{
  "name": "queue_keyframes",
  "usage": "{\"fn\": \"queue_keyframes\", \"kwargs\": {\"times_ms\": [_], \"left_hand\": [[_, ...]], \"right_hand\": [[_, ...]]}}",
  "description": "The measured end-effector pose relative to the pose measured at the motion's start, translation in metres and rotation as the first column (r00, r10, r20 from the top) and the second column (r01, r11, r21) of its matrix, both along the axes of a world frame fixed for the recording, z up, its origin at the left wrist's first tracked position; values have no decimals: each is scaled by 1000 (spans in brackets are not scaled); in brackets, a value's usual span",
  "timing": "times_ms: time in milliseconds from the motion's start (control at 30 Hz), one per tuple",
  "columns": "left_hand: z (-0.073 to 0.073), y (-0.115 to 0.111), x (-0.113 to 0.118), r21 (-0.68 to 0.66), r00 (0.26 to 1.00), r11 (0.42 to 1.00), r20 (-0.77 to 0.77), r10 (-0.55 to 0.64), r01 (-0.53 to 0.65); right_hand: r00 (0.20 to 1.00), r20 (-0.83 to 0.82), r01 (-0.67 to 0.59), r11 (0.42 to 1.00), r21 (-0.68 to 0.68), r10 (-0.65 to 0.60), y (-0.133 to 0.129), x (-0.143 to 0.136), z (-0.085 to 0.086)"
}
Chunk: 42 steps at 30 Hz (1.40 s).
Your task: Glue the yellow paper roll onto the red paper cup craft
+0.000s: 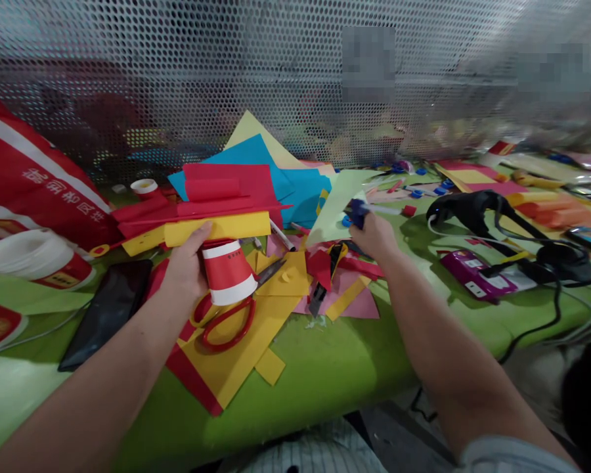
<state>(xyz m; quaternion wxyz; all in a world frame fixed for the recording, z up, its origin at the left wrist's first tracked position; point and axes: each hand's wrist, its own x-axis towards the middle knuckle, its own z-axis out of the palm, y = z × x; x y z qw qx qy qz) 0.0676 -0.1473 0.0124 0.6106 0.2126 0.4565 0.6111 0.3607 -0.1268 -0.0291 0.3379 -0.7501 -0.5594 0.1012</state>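
Note:
My left hand [187, 266] grips a red and white paper cup [228, 272], held upside down over red-handled scissors [224, 322] that lie on yellow paper scraps [246, 355]. My right hand [377, 233] reaches farther out and is shut on a small blue object with a white tip [359, 211], close to a pale green sheet [335, 203]. A utility knife [320, 292] lies between the hands among red, pink and yellow offcuts.
Stacked red, yellow and blue paper [226, 190] lies behind the cup. A black phone [106, 312] and paper cups [34, 259] sit left. A black glue gun [477, 207], its cable and a purple pack [475, 276] sit right. A perforated metal screen [276, 72] backs the green table [325, 368].

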Motion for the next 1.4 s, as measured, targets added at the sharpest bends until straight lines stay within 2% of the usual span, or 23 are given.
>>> {"fn": "queue_keyframes", "kwargs": {"times_ms": [67, 133, 167, 233, 300, 433, 500, 567, 600, 667, 733, 800, 867, 933, 1033, 1133, 1233, 1300, 1400], "left_hand": [[0, -1, -1, 3, 1000, 1000, -8, -11, 11], [0, -1, -1, 15, 1000, 1000, -19, -8, 9], [0, -1, -1, 19, 1000, 1000, -24, -5, 5], [0, -1, -1, 11, 1000, 1000, -29, -5, 6], [1, -1, -1, 0, 1000, 1000, -24, -13, 13], [3, -2, 0, -11, 999, 999, -18, -41, 41], [3, -2, -1, -18, 998, 998, -26, -57, 57], [2, -1, -1, -19, 998, 998, -23, -62, 61], [2, -1, -2, -14, 998, 999, -17, -52, 52], [0, 0, -3, -13, 999, 999, -10, -31, 31], [-2, 2, -3, -11, 1000, 1000, -14, -6, 6], [-5, 3, -3, 9, 1000, 1000, -16, 13, -13], [-8, 4, -3, 81, 998, 996, -22, 51, -49], [-11, 5, -2, 193, 994, 977, -33, 105, -97], [-14, 6, -1, 344, 980, 924, -42, 194, -169], [-16, 6, -1, 392, 971, 899, -56, 233, -194], [-18, 6, -2, 415, 971, 893, -72, 226, -177], [-20, 6, -2, 437, 974, 885, -74, 215, -162], [-22, 8, -2, 458, 974, 874, -67, 216, -162]], "right_hand": [[970, 199, -133, 990, -37, 137, -3, -8, 2], [881, 379, -256, 959, -119, 282, -6, -12, 2], [844, 432, -280, 948, -149, 317, -6, -13, 1], [836, 459, -264, 954, -145, 301, -6, -11, -3], [864, 440, -217, 970, -112, 244, -4, -7, -8], [940, 296, -164, 985, -49, 171, 3, -3, -13], [982, 128, -140, 990, -19, 141, 5, -5, -11], [985, -126, -118, 993, 5, 118, 6, -7, -9], [957, -268, -109, 994, 21, 111, 6, -8, -8], [848, -521, -79, 995, 62, 100, 5, -9, -5], [721, -686, -36, 994, 103, 97, 2, -9, -2], [617, -780, -11, 992, 126, 106, 0, -7, 3], [544, -832, -17, 992, 124, 113, -4, -7, 8], [503, -852, -48, 989, 143, 148, -8, -9, 14], [479, -822, -149, 951, 269, 308, -17, -19, 20], [480, -756, -263, 896, 359, 444, -28, -33, 25], [500, -697, -349, 856, 382, 514, -37, -46, 26], [516, -667, -393, 840, 373, 537, -40, -52, 26], [550, -650, -398, 849, 349, 525, -41, -54, 26]]}}
